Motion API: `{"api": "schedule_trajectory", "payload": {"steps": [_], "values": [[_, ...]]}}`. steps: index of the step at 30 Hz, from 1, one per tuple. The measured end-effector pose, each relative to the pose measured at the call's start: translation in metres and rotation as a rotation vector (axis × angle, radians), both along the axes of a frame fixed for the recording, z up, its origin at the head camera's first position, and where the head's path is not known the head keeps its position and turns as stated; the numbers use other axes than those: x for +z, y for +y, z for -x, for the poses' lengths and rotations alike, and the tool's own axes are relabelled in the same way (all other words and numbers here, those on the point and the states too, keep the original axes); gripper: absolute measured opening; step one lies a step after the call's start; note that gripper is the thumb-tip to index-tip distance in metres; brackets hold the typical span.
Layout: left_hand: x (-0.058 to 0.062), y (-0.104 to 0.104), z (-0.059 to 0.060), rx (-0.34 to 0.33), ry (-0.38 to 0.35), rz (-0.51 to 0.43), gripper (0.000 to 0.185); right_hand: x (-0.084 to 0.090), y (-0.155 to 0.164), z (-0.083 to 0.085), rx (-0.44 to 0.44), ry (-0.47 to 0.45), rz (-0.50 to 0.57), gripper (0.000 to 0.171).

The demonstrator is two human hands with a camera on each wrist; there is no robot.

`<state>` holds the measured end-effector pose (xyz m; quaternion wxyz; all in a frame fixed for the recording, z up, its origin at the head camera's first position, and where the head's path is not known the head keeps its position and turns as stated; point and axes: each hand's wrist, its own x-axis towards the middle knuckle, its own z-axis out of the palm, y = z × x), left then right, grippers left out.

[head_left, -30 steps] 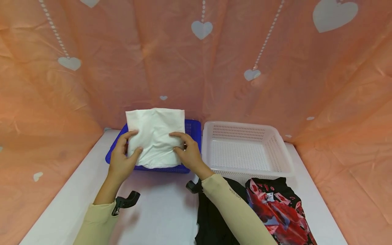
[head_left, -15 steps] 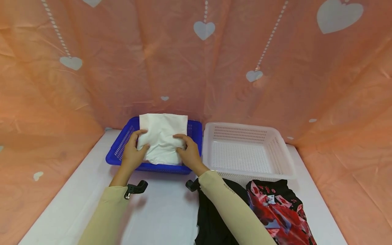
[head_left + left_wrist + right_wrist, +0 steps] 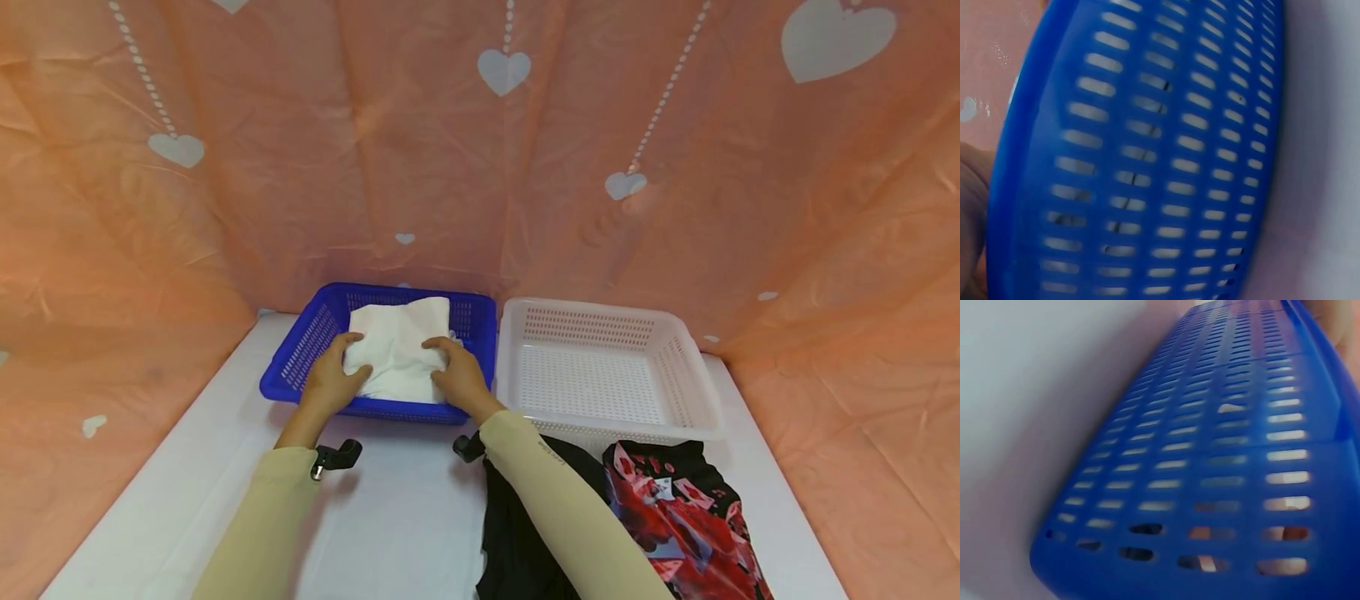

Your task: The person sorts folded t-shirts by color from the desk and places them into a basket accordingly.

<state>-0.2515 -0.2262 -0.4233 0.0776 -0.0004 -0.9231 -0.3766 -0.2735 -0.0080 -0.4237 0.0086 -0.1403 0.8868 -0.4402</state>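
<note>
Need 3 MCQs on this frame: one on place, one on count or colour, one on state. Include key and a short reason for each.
1. Where is the folded white cloth?
A. in the blue basket
B. in the white basket
C. on the table

2. How many baskets are there?
A. one
B. two
C. three

3. What is the white basket's state?
A. holds the red and black garment
B. overturned
C. holds nothing

Key: 1 A, the cloth sits inside the blue walls, under the left hand and right hand. 2 B, one blue and one white stand side by side. 3 C, its perforated floor shows bare.
</note>
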Motion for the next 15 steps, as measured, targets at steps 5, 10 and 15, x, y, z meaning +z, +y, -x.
{"api": "schedule_trajectory", "payload": {"steps": [5,10,15], "values": [[-0.0027,-0.0001,-0.0006,-0.024,-0.12,0.088,0.065,-0.0039,-0.0031,-0.0023,0.014,0.001,-0.124,0.057],[-0.0004,0.0008,0.0005,-0.008,-0.166,0.103,0.069,-0.0035,-0.0042,-0.0009,0.007,-0.016,-0.165,0.055],[-0.0004,0.0026,0.0032,-0.004,-0.214,0.113,0.07,-0.0037,-0.0036,0.0003,-0.002,-0.047,-0.194,0.054]]}}
